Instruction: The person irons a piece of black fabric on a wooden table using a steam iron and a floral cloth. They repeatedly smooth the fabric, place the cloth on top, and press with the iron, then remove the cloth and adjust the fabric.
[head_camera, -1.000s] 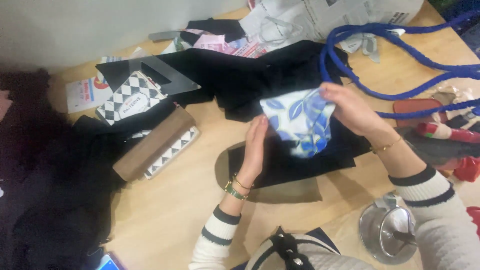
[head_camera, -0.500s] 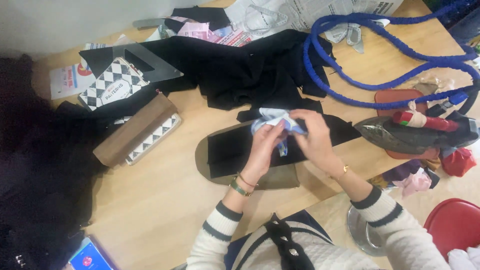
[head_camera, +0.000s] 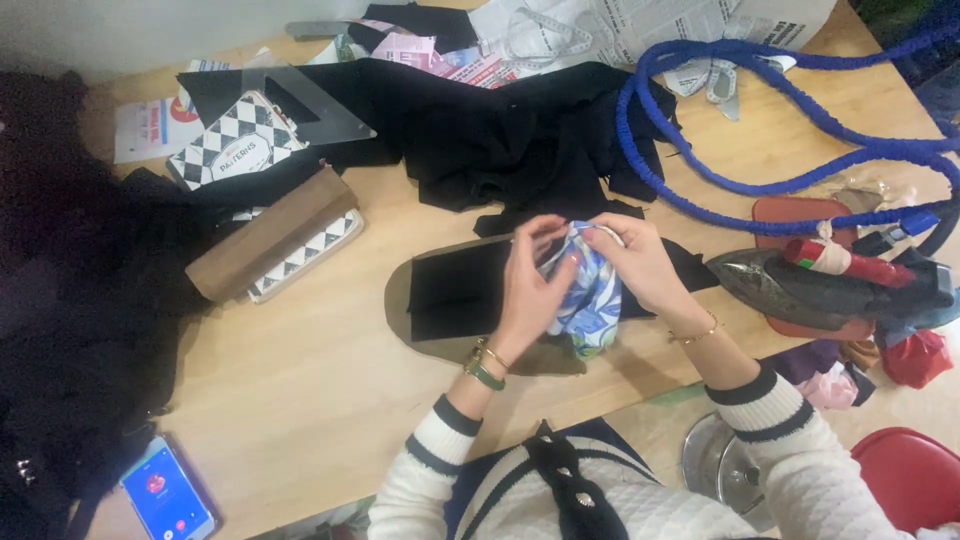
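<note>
Both hands on one piece of blue-and-white patterned fabric (head_camera: 590, 300), held bunched up just above the middle of the tabletop (head_camera: 300, 380).

Left hand (head_camera: 530, 290): fingers curled, closed on the left edge of the fabric, thumb side pressed into the bunch. Green and gold bracelets at the wrist.

Right hand (head_camera: 645, 270): fingers curled over the top and right side of the fabric, pinching it near the upper edge. Thin gold bracelet at the wrist.

Fabric sits between the two hands, most of it hanging below and between the palms; lower end droops toward the person. The hands are nearly touching each other across it.

Directly under the hands: black cloth piece (head_camera: 460, 290) laid on a brown oval board (head_camera: 400, 320). Fabric and hands overlap the right part of that board.

Around it:
- black garment pile (head_camera: 500, 130) just behind the hands, well spread over the back of the tabletop
- blue hose (head_camera: 720, 130) looping at right rear
- clothes iron (head_camera: 800, 285) to the right of the right hand, near but apart, lying on a reddish pad (head_camera: 790, 215)
- checkered black-and-white book (head_camera: 235, 150) at left rear, clear triangle ruler (head_camera: 320, 110) lying over it
- brown box (head_camera: 270, 235) left of the board
- phone (head_camera: 168, 495) with lit screen at the near-left edge
- red stool (head_camera: 915, 480) at lower right, off the tabletop

Striped cuffs on both sleeves.
</note>
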